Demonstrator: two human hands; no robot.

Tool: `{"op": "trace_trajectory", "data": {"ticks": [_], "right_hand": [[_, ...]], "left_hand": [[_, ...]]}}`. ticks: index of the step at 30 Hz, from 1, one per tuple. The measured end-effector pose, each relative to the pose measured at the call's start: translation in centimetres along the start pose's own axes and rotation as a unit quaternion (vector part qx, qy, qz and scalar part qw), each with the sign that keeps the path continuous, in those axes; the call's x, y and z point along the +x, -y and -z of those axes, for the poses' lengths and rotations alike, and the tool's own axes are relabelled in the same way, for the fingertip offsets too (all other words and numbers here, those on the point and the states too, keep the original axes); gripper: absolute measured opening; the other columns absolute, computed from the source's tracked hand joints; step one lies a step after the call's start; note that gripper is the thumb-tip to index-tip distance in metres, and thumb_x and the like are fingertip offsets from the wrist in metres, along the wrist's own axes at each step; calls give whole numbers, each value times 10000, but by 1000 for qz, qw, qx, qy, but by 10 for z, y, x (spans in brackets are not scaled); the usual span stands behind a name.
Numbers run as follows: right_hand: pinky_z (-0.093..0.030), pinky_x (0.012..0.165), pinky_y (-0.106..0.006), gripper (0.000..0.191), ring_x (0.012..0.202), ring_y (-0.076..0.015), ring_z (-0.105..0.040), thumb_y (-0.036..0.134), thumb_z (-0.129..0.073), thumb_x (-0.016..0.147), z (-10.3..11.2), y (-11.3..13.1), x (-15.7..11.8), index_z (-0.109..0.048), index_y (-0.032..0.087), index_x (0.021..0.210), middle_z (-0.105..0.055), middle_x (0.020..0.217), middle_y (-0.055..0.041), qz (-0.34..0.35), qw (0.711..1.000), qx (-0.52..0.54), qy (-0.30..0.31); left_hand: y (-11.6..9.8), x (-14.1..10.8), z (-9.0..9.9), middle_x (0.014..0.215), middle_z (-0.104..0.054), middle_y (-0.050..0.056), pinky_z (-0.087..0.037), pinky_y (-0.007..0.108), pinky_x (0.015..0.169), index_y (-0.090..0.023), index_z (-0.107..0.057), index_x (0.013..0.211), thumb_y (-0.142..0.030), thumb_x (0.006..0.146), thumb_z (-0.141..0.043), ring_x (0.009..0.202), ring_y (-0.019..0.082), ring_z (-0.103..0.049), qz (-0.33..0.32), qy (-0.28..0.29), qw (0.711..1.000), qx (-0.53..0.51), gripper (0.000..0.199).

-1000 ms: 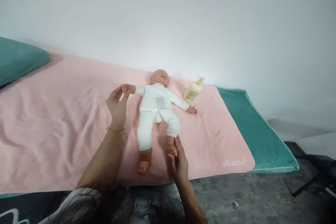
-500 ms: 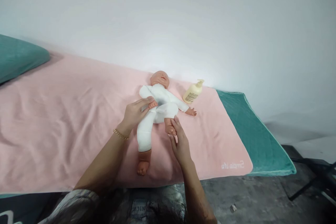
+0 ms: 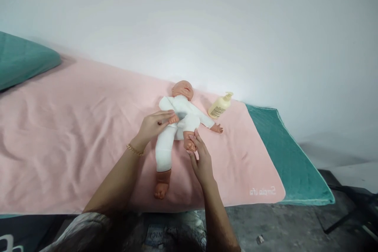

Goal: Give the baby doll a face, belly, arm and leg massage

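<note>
A baby doll (image 3: 181,106) with a white cloth body lies on its back on a pink blanket (image 3: 97,126), its head toward the wall. My left hand (image 3: 152,126) is closed around the doll's hand (image 3: 173,119), which is drawn across its belly. With my right hand (image 3: 202,157) I grip the doll's foot (image 3: 189,141), and that leg is bent up at the knee. The doll's other leg (image 3: 163,149) stretches straight toward me. Its other arm (image 3: 217,127) lies spread out to the right, touched by neither hand.
A pale yellow pump bottle (image 3: 219,106) stands on the blanket right of the doll, near the wall. Green bedding (image 3: 283,153) shows at the right end, and a green pillow (image 3: 26,59) lies at the left. A dark metal frame (image 3: 348,197) stands at the lower right.
The bent leg's foot has shifted slightly left and toward the body's middle, with my right hand on it. My left hand keeps its hold on the doll's hand. The view has moved slightly.
</note>
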State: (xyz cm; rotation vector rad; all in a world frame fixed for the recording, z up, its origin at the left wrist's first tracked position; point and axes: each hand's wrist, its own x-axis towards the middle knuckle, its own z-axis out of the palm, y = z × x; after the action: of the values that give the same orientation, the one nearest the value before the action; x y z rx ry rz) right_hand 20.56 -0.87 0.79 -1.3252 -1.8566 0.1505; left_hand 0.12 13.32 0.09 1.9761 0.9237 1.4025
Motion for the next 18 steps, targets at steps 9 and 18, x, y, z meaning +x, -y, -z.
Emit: {"op": "trace_trajectory", "data": {"ticks": [9, 18], "right_hand": [[-457, 1123, -448, 510, 1423, -252, -413, 193, -489, 982, 2, 14, -45, -423, 271, 1481, -343, 1589, -84, -5, 999, -16, 32], [-480, 1099, -476, 532, 1439, -255, -377, 142, -493, 971, -8, 16, -90, -435, 302, 1475, -374, 1567, -73, 27, 997, -28, 66]], "left_hand": [[1, 7, 22, 1025, -737, 57, -500, 228, 576, -198, -708, 1125, -351, 768, -767, 611, 113, -663, 200, -291, 929, -108, 393], [28, 4, 32, 984, -679, 33, -470, 164, 629, -183, -674, 981, -211, 821, -731, 786, 80, -661, 322, -395, 794, -332, 172]]}}
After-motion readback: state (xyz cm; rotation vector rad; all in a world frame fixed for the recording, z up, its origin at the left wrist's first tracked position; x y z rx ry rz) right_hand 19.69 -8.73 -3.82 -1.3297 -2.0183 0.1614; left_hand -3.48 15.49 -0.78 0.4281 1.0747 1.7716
